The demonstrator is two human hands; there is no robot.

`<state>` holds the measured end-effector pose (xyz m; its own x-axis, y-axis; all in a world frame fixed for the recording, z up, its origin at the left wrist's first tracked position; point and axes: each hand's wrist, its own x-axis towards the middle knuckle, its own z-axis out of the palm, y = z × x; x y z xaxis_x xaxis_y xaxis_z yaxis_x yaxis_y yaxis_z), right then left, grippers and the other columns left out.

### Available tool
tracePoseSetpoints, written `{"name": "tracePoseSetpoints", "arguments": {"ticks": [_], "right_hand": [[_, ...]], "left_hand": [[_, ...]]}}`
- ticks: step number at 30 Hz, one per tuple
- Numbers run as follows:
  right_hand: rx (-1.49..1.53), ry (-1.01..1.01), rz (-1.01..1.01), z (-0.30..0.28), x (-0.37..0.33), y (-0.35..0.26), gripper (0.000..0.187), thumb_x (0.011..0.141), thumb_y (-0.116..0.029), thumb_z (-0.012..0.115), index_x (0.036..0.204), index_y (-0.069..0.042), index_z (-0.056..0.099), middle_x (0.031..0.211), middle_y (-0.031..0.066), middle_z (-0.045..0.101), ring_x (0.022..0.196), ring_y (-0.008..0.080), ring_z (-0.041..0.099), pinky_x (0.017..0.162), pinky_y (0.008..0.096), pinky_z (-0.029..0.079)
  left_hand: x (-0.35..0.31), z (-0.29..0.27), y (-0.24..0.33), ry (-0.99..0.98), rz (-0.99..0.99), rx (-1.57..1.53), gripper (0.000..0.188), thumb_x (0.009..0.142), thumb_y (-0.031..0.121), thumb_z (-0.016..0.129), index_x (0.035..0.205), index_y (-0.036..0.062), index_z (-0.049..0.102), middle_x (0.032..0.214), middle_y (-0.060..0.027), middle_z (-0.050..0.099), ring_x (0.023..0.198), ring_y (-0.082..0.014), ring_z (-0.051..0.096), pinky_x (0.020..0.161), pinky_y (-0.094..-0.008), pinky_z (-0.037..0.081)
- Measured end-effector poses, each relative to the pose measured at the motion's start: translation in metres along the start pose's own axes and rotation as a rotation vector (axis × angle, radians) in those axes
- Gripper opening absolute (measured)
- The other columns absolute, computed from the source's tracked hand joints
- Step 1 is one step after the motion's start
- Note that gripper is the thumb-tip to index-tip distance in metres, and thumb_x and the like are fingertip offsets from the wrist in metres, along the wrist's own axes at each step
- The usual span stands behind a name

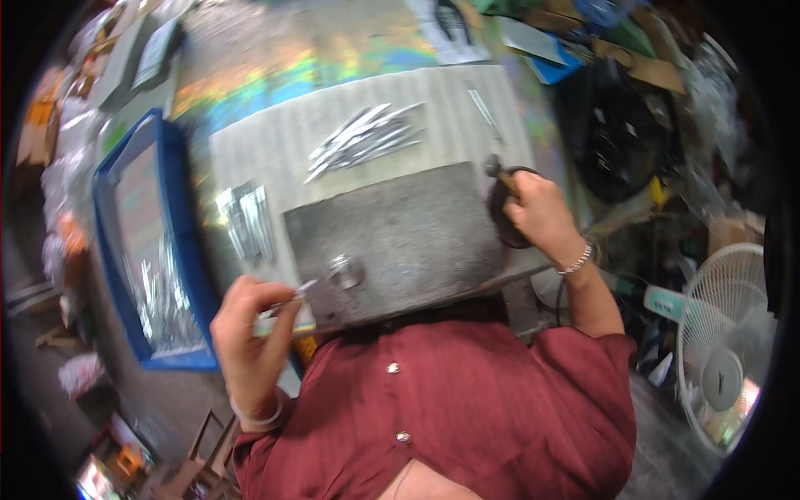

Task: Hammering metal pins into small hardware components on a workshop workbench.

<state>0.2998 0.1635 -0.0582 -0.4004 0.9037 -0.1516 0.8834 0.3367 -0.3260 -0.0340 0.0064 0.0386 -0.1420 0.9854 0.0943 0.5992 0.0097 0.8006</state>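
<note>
1. Tabletop [275, 75]: its far part has a glossy, rainbow-sheened covering.
2. Mat [250, 150]: pale, matt and thin, spread over the tabletop.
3. Slab [400, 225]: dark grey, flat and four-sided, with a scuffed face; it lies on the near part of the mat, its long side running left to right with the right end tipped farther away.
4. Tray [179, 233]: blue and high-walled, at the left; shiny strips [158, 292] lie in its near part, mostly pointing near to far.
5. Right hand [540, 212]: closed around the hammer's handle, above the slab's right end.
6. Left hand [254, 321]: thumb and forefinger pinched together on a small piece, by the slab's near left corner.
7. Pile [367, 137]: slim, silvery strips beyond the slab, fanned out, most running from near left to far right.
8. Bundle [246, 221]: similar strips left of the slab, side by side, lying near to far.
9. Hammer [507, 185]: brown handle, dark rounded head; the head points away from the person and leftward.
10. Small piece [305, 289]: pale, its tip directed rightward at the slab; blur hides its full shape.
</note>
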Motion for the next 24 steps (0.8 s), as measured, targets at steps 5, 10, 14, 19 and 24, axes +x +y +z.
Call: {"name": "tracePoseSetpoints", "arguments": {"ticks": [5, 10, 14, 19, 24], "right_hand": [[-0.162, -0.1, -0.01, -0.016, 0.002, -0.004, 0.014, 0.071, -0.006, 0.06, 0.081, 0.001, 0.053, 0.08, 0.0221, 0.061, 0.08, 0.0393, 0.06, 0.072, 0.0466, 0.048], [0.052, -0.128, 0.022, -0.028, 0.003, -0.001, 0.012, 0.074, -0.004, 0.057, 0.082, 0.002, 0.053, 0.077, 0.0193, 0.061, 0.069, 0.0317, 0.06, 0.063, 0.0382, 0.048], [0.922, -0.054, 0.142, -0.035, -0.021, -0.02, 0.008, 0.08, -0.006, 0.057, 0.086, -0.001, 0.054, 0.075, 0.0068, 0.062, 0.06, 0.0104, 0.054, 0.056, 0.0232, 0.042], [1.356, -0.308, 0.074, -0.04, -0.027, -0.098, 0.008, 0.078, 0.0, 0.058, 0.084, -0.002, 0.052, 0.076, 0.0055, 0.063, 0.039, 0.0022, 0.042, 0.032, 0.0173, 0.032], [1.418, -0.607, 0.02, -0.033, -0.026, -0.141, 0.011, 0.082, -0.001, 0.064, 0.091, 0.001, 0.058, 0.073, -0.0016, 0.057, 0.06, 0.0013, 0.046, 0.054, 0.0186, 0.038]], "left_hand": [[-0.003, 0.017, -0.004, -0.102, 0.041, -0.021, 0.016, 0.072, -0.007, 0.068, 0.086, 0.001, 0.062, 0.077, -0.0094, 0.056, 0.068, -0.0216, 0.057, 0.06, -0.0301, 0.044], [-0.011, 0.033, -0.034, -0.059, 0.074, -0.008, 0.018, 0.075, -0.006, 0.066, 0.09, 0.0021, 0.062, 0.079, -0.0103, 0.058, 0.071, -0.0256, 0.058, 0.062, -0.0318, 0.046], [-0.013, 0.04, -0.05, -0.053, 0.073, -0.131, 0.013, 0.078, -0.001, 0.065, 0.09, 0.001, 0.06, 0.08, -0.0122, 0.057, 0.069, -0.0277, 0.057, 0.062, -0.0326, 0.046], [-0.023, 0.038, -0.041, -0.101, -0.321, -0.734, 0.009, 0.089, 0.005, 0.059, 0.096, -0.0009, 0.06, 0.095, -0.0079, 0.066, 0.073, -0.0099, 0.058, 0.063, -0.0243, 0.046], [-0.011, 0.056, -0.029, -0.167, -0.469, -1.364, 0.015, 0.093, 0.011, 0.057, 0.104, 0.0018, 0.058, 0.094, -0.0098, 0.065, 0.071, -0.0097, 0.058, 0.063, -0.0209, 0.048]]}}
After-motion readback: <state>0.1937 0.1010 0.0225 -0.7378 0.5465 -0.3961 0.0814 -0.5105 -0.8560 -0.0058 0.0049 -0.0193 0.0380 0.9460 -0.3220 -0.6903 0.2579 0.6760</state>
